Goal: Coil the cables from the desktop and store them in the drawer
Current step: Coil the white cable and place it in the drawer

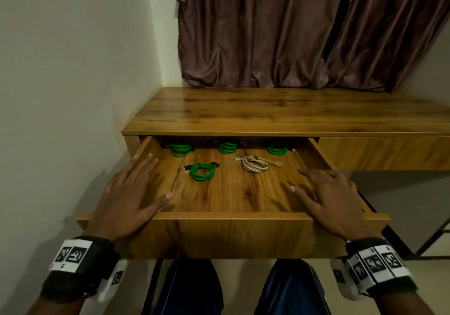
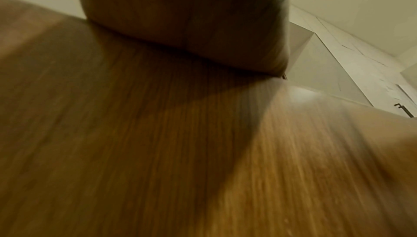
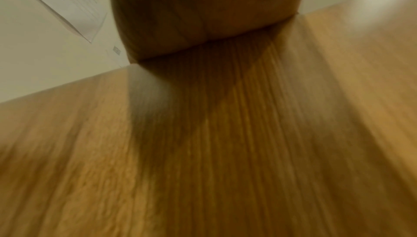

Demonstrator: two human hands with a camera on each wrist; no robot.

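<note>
Head view. The drawer (image 1: 233, 232) stood pulled out at the centre of the frame, below the bare desktop (image 1: 280, 110). My left hand (image 1: 126, 193), at lower left, and my right hand (image 1: 328, 197), at lower right, lay flat over the drawer's front corners, fingers spread and straight, grasping nothing. I judged this palms-on-the-front posture suited to pushing the drawer shut evenly, one hand per side so it would not skew.

Five coiled cables lay on the drawer floor. Three green coils sat in a row along the back edge, partly under the desktop: the left coil (image 1: 180, 149), the middle coil (image 1: 227, 147) and the right coil (image 1: 277, 149). In front of them, well apart from each other, lay a fourth green coil (image 1: 202, 171) and a beige coil (image 1: 255, 165). Spacing them apart kept the loops from tangling, I judged.

With no cable visible on the desktop, I judged storage complete and only closing left.

Wrist views. Both showed blurred wood grain close to the lens; neither showed the fingers.
</note>
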